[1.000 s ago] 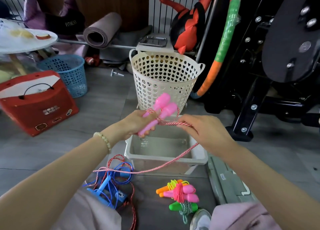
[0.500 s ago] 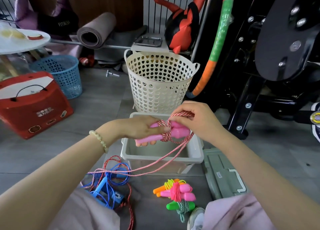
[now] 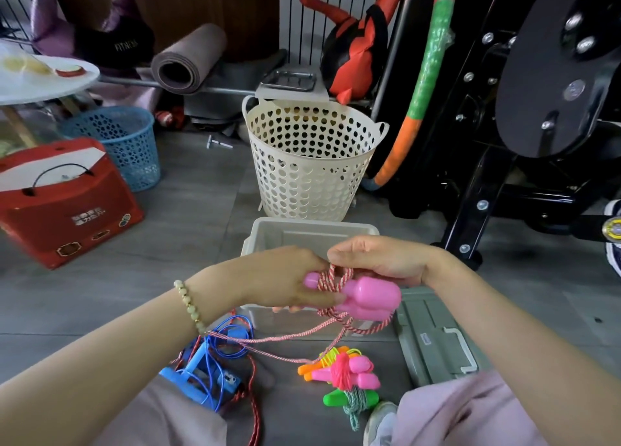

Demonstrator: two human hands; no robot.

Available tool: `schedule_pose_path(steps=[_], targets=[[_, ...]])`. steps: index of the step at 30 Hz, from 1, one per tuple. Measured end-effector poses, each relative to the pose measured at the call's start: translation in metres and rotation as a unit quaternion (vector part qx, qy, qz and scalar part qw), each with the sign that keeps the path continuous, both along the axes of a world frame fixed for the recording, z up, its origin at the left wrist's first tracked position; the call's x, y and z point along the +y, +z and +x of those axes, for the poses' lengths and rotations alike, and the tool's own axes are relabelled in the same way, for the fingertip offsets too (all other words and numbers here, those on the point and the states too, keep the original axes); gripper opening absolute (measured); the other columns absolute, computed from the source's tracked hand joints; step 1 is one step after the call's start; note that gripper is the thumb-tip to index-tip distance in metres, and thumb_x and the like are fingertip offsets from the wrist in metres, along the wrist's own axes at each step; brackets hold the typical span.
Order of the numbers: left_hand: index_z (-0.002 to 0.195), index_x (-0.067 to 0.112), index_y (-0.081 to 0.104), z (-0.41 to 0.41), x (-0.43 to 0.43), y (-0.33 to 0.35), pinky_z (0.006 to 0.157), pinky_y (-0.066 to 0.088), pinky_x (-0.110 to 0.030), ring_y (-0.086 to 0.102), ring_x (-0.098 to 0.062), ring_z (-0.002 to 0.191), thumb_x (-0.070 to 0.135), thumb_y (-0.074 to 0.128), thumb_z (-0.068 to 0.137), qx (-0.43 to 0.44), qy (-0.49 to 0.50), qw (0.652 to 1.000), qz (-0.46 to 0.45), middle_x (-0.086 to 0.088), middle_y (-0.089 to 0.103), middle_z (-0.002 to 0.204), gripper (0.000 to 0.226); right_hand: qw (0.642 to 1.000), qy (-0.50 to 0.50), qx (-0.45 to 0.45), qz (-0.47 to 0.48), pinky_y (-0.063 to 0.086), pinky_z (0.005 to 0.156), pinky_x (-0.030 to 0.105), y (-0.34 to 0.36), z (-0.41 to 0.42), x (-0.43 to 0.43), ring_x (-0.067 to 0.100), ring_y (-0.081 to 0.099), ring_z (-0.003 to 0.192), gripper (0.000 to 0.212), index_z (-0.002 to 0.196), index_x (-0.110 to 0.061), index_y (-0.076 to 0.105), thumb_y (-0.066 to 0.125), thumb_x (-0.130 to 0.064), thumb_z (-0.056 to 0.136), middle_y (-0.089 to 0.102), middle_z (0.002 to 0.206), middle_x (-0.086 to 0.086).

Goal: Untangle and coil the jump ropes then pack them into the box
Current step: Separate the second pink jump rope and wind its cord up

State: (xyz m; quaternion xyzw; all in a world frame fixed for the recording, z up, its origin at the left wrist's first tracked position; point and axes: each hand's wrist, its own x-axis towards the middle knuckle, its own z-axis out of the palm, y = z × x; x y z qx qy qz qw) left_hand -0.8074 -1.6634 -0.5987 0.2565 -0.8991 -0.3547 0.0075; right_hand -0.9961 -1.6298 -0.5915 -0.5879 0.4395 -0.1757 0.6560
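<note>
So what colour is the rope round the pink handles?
The rope is red-and-white striped; head view.

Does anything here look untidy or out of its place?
Yes. The blue rope lies tangled with a red rope on the floor at lower left, uncoiled, and the slack red-and-white rope trails across that heap. The tied bundles beside it look neat.

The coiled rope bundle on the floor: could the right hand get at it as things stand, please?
Probably, but not freely. The bundle lies in the open below the right hand, yet that hand pinches the red-and-white rope wound round the pink handles, so it would need to let go first.
</note>
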Motion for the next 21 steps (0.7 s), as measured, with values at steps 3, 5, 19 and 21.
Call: schedule_pose_path(steps=[3,5,19,21], targets=[[0.063,0.040,0.052,0.004,0.004,0.003,0.049,0.046,-0.024,0.055,-0.026,0.048,0.037,0.058,0.092,0.050,-0.006,0.998,0.040,0.003,0.058,0.053,0.030,0.994,-0.034,-0.100,0.023,0.042,0.056,0.015,-0.003,0.001,0.000,0.007,0.051,0.061,0.014,0.083,-0.029,0.067,0.066,-0.042,0.081,0.059,0.073,-0.003],[0.064,0.033,0.053,0.007,0.005,0.006,0.043,0.045,-0.026,0.051,-0.018,0.039,0.031,0.056,0.094,0.087,-0.008,0.993,0.085,0.005,0.057,0.049,0.031,0.986,-0.065,-0.152,0.038,0.048,0.059,0.016,-0.007,0.001,-0.001,0.006,0.059,0.063,0.019,0.085,-0.027,0.070,0.072,-0.043,0.075,0.065,0.075,-0.003],[0.070,0.009,0.049,0.009,-0.025,0.013,0.033,0.027,-0.015,0.034,-0.009,0.032,0.047,0.034,0.095,0.259,0.209,0.895,0.297,0.002,0.047,0.047,0.048,0.943,-0.108,-0.298,0.102,0.020,0.041,0.018,-0.004,0.004,-0.002,0.009,0.021,0.051,0.086,0.112,-0.013,0.051,0.038,-0.085,0.065,0.037,0.067,-0.001],[0.082,0.011,0.049,0.006,-0.028,0.010,0.033,0.026,-0.015,0.034,-0.008,0.035,0.045,0.033,0.099,0.278,0.242,0.877,0.309,0.003,0.048,0.051,0.041,0.958,-0.157,-0.234,0.049,0.017,0.041,0.015,-0.005,0.011,-0.001,0.007,0.017,0.050,0.064,0.117,-0.020,0.050,0.034,-0.071,0.081,0.032,0.067,-0.004]])
